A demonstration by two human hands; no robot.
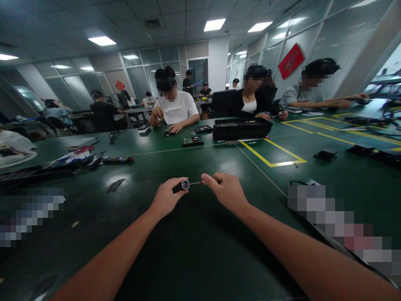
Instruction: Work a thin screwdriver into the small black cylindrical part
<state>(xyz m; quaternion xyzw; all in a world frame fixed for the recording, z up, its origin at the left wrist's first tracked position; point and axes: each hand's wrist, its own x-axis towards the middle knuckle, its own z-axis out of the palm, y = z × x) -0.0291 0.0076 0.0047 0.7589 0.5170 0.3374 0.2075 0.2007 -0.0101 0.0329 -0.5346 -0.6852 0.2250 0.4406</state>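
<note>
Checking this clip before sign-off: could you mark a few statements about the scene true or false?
1. The left hand holds a black cylinder with a silver-rimmed end. True.
2. The right hand is empty. False: it holds a thin-shafted tool, probably a screwdriver.
3. The tool's shaft points toward the cylinder. True.
4. A long black box lies between the forearms. False: the long black box stands farther across the table, beyond both hands.
5. The tabletop is green. True.
</note>
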